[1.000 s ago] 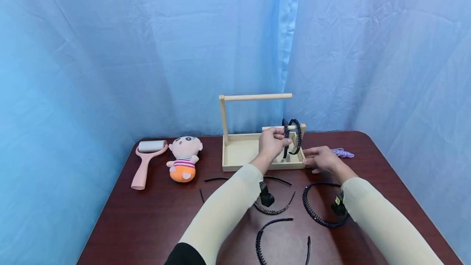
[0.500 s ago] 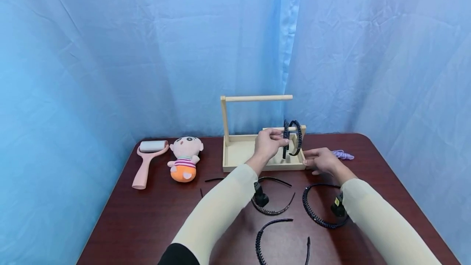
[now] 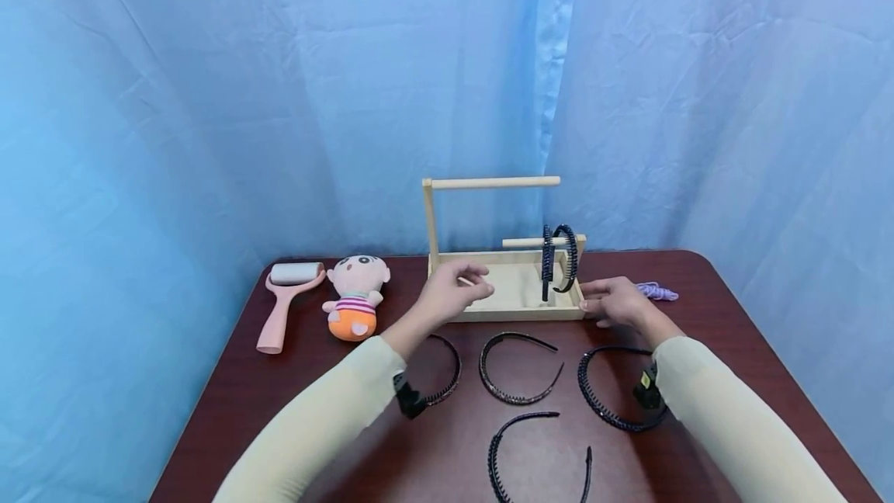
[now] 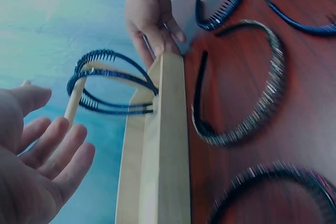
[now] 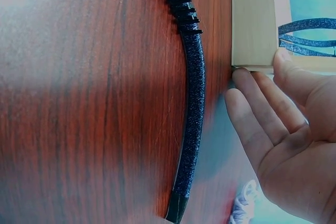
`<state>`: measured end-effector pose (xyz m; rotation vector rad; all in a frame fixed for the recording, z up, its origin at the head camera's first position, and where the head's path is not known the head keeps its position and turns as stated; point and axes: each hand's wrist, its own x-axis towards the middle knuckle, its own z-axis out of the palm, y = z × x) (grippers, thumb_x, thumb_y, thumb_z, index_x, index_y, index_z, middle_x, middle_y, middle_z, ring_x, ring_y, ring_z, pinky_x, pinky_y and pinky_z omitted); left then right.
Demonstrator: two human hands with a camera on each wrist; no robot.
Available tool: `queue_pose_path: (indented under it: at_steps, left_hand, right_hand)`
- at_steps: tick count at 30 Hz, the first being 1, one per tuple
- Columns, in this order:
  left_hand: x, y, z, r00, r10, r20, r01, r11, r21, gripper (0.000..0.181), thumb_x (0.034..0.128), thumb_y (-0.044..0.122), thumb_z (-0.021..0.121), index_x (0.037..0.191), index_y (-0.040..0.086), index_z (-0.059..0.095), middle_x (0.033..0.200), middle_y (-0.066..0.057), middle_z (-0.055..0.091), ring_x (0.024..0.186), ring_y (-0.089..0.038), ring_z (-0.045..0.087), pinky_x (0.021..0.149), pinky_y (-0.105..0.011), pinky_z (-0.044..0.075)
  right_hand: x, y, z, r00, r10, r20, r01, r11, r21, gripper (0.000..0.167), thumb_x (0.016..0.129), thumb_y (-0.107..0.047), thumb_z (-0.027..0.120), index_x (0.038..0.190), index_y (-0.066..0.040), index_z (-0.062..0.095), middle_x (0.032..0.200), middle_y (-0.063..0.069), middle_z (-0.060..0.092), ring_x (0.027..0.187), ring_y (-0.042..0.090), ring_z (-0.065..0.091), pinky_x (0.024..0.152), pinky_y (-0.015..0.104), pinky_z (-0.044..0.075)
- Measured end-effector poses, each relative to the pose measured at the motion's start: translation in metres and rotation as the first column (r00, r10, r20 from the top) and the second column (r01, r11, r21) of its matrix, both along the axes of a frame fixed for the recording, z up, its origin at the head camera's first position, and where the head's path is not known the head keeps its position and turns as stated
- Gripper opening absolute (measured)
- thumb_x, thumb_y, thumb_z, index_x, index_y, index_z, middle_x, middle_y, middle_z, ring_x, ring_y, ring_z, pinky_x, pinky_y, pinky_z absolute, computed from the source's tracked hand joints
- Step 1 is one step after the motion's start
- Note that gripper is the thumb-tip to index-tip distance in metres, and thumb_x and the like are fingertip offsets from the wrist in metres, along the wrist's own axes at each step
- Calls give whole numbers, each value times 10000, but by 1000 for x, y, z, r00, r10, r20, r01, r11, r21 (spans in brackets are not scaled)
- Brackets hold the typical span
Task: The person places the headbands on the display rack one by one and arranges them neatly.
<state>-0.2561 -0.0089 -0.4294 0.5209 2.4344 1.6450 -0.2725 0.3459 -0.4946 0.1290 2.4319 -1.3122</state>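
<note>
My left hand [image 3: 452, 291] holds nothing, its fingers loosely curved, in front of the pale wooden rack [image 3: 464, 316]. My right hand [image 3: 618, 303] holds the right end of this rack; in the right wrist view the thumb [image 5: 294, 77] lies at the rim and the fingers meet the outer end. Two dark toothed headbands [image 3: 547, 270] hang from the short lower peg [image 3: 522, 243], their ends dropping into the tray part. The long upper bar [image 3: 496, 183] bears nothing. In the left wrist view, the hung headbands [image 4: 100, 72] are beyond my open left fingers [image 4: 79, 169].
Several headbands lie on the dark red table [image 3: 244, 425]: a speckled headband [image 3: 513, 400], a left one [image 3: 455, 375], a near one [image 3: 494, 464] and a right one [image 3: 594, 406]. At the back left are a pink lint roller [image 3: 279, 317] and doll [image 3: 355, 305]. Purple cord [image 3: 656, 291] lies right.
My left hand has let go of the left hanging headband and moved left, away from the peg. The headband stays hanging. My right hand remains at the rack's right end.
</note>
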Motion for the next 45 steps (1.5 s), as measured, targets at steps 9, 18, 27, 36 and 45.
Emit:
queue_pose_path:
  at_steps: [9, 18, 27, 36, 45]
  left_hand:
    - [35, -68, -24, 986, -153, -72, 138, 974, -180, 244, 896, 158, 787, 1129, 111, 734, 919, 10, 720, 826, -134, 671, 695, -259, 553]
    - [60, -110, -50, 963, -265, -57, 239, 929, -282, 286, 862, 149, 834, 1128, 120, 733, 941, -26, 723, 854, -119, 665, 757, -247, 561]
    - [72, -120, -67, 918, -380, -111, 292, 839, -459, 357, 867, 186, 833, 1200, 96, 738, 1094, 3, 736, 988, -122, 654, 879, -325, 553]
    - [73, -120, -71, 898, -429, -103, 302, 767, -566, 349, 870, 217, 830, 1201, 149, 748, 1111, 79, 703, 1007, -67, 627, 905, -308, 539]
    - [76, -119, -80, 890, -441, -112, 296, 748, -594, 342, 834, 233, 847, 1156, 153, 765, 1069, 82, 725, 994, -64, 656, 909, -295, 536]
  right_hand:
    - [-2, -1, 2, 1000, -11, -3, 11, 1000, 25, 555, 1021, -123, 646, 1523, 17, 453, 1407, 305, 576, 1071, 277, 719, 810, 447, 618]
    - [-3, -2, 1, 1000, -12, 5, 12, 1000, 26, 560, 1017, -123, 652, 1523, 15, 454, 1403, 300, 581, 1076, 276, 720, 832, 459, 614]
    - [-3, 3, -1, 999, 30, -20, -29, 999, 34, 566, 1021, -160, 655, 1527, -2, 457, 1438, 289, 553, 1183, 355, 669, 843, 457, 612]
    - [-3, 7, 0, 997, 59, -39, -57, 997, 53, 567, 1016, -157, 662, 1518, 15, 462, 1439, 315, 539, 1193, 388, 663, 845, 480, 608]
    - [-5, 5, -2, 997, 75, -26, -74, 997, 35, 585, 1022, -168, 654, 1531, 22, 436, 1444, 311, 535, 1219, 401, 646, 866, 487, 602]
